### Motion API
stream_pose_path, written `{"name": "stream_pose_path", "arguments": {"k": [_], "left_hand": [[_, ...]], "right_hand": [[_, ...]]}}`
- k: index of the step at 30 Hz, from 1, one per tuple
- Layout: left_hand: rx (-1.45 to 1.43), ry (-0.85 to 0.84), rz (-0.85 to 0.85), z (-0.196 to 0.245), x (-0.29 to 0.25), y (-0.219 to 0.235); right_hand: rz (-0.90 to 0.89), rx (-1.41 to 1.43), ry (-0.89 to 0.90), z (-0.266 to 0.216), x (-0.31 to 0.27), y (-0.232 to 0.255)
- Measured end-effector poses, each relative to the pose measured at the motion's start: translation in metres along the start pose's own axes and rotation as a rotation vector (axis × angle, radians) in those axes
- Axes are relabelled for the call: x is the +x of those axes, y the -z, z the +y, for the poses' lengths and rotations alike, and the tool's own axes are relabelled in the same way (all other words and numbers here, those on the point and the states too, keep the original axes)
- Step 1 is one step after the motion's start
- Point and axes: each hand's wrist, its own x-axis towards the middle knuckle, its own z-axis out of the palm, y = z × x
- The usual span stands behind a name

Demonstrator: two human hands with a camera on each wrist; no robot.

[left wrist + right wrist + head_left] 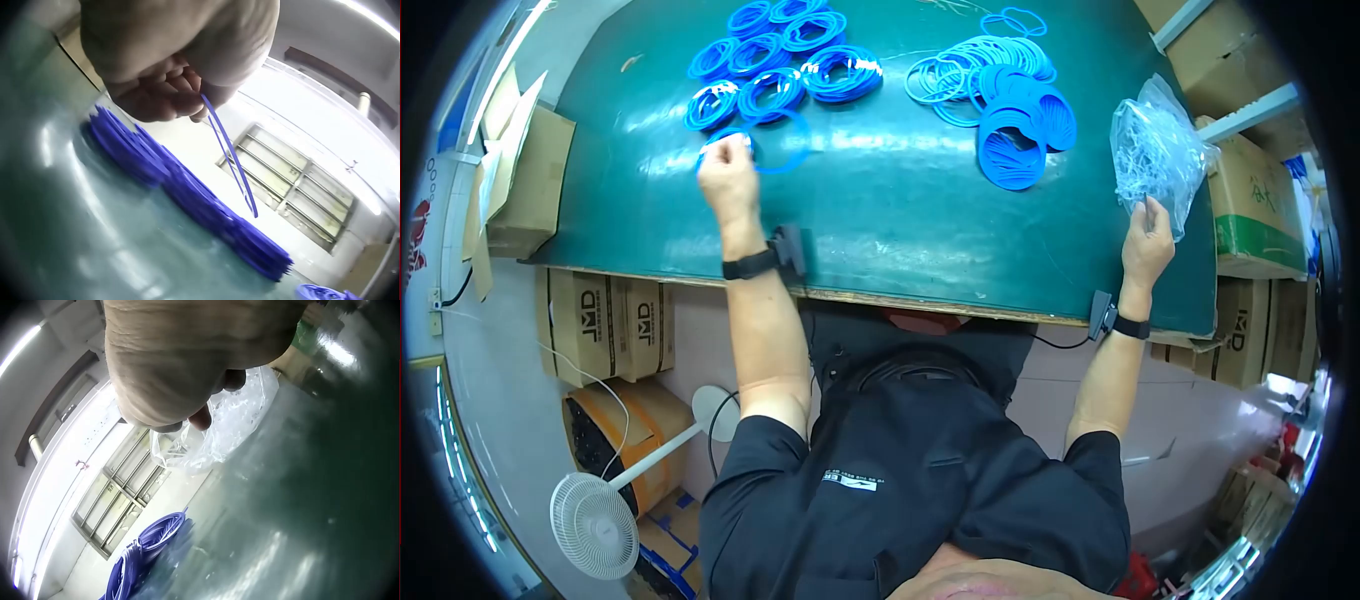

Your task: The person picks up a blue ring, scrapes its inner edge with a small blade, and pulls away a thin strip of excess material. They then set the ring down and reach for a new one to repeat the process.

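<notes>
1. The left hand (727, 172) pinches a thin blue ring (775, 143) between curled fingers (164, 94) at the near left of the green worktop (880, 210); the ring lies flat, stretching from the hand toward the right.
2. In the left wrist view the same ring (230, 152) hangs edge-on from the fingertips.
3. The right hand (1148, 243) grips the lower edge of a clear plastic bag (1154, 150) at the worktop's right side; the bag holds pale thin pieces too small to tell apart.
4. Beyond the left hand lie about eight bundled ring stacks (775, 60).
5. A loose pile of rings and blue discs (1005, 100) sits mid-right, too overlapped to count.
6. Cardboard boxes (615, 325) stand under the worktop.
</notes>
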Motion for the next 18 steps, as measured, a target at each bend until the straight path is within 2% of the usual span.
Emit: {"name": "stream_pose_path", "arguments": {"k": [1, 4, 6, 7, 10, 11, 13, 14, 15, 17, 18], "left_hand": [[0.063, 0.011, 0.117, -0.01, 0.014, 0.014], [0.129, 0.025, 0.193, -0.049, 0.049, 0.05], [0.304, 0.032, 0.218, -0.069, 0.061, 0.061], [0.304, 0.032, 0.216, -0.066, 0.059, 0.061], [0.63, -0.083, 0.364, -0.051, 0.049, 0.051], [0.656, -0.191, 0.374, -0.043, 0.044, 0.041], [0.365, -0.169, 0.191, 0.01, 0.016, 0.007], [0.126, -0.188, -0.002, 0.02, 0.003, -0.014], [0.121, -0.208, -0.187, 0.054, -0.02, -0.034], [0.055, -0.213, -0.555, 0.07, -0.048, -0.081], [0.084, -0.261, -0.645, 0.078, -0.064, -0.102]], "right_hand": [[-0.03, 0.036, 0.011, -0.007, 0.0, 0.001], [-0.101, 0.048, 0.036, -0.01, -0.003, 0.002], [-0.142, 0.022, 0.051, -0.012, -0.003, 0.001], [-0.146, 0.046, 0.073, -0.015, -0.004, 0.0], [-0.182, 0.089, 0.077, -0.022, -0.005, -0.002], [-0.222, 0.111, 0.062, -0.023, -0.006, 0.0], [-0.296, 0.191, 0.047, -0.033, -0.008, -0.004], [-0.335, 0.23, 0.042, -0.04, -0.01, -0.008], [-0.375, 0.272, 0.039, -0.048, -0.013, -0.012], [-0.439, 0.395, -0.069, -0.065, -0.018, -0.025], [-0.453, 0.395, -0.061, -0.07, -0.02, -0.032]]}}
